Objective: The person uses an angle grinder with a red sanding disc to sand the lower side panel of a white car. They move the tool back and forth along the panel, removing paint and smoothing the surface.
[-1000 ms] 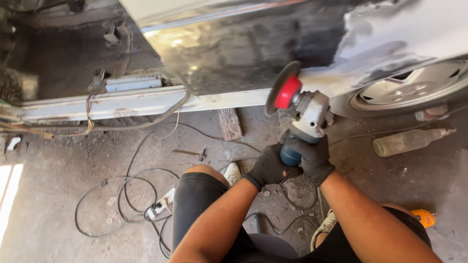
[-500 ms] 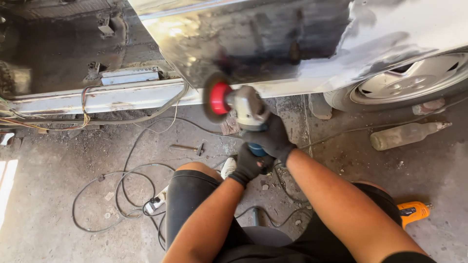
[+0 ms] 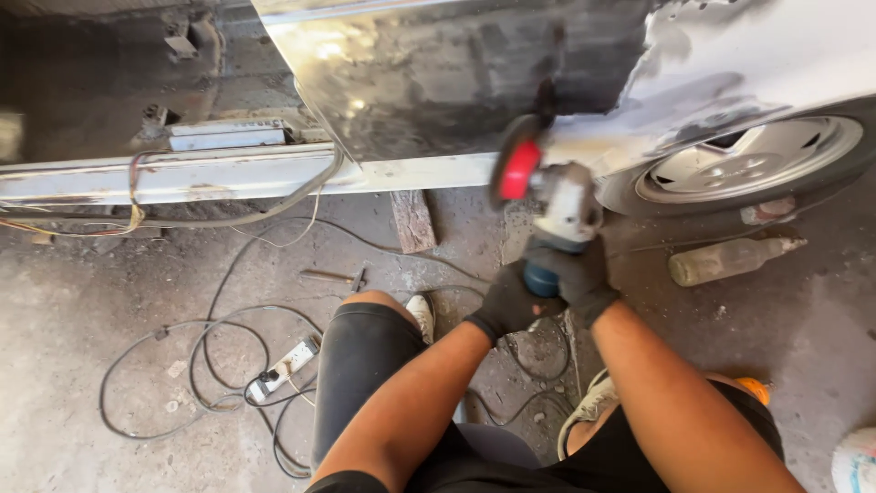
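Both of my hands wear black gloves and hold an angle grinder [image 3: 558, 208] with a grey body, a blue handle and a red disc [image 3: 518, 170]. My left hand [image 3: 507, 307] grips the blue handle from below. My right hand [image 3: 584, 277] wraps the tool's body just behind the head. The red disc is up against the lower edge of a car's bare, dark sanded body panel [image 3: 438, 82], beside the rear wheel arch. I am crouched, with my knees in black shorts below the tool.
A wheel with a silver hubcap [image 3: 744, 164] is at right. A dusty glass bottle [image 3: 730, 260] lies on the concrete. A wooden block [image 3: 412, 221] props the sill. Black cable loops and a white power strip [image 3: 285, 367] lie at left, near a small hand tool [image 3: 336, 277].
The view has swung, so the grinder sits left of its spot a second ago and right of half a second ago. The disc stays on the panel's lower edge. Both hands keep their grip.
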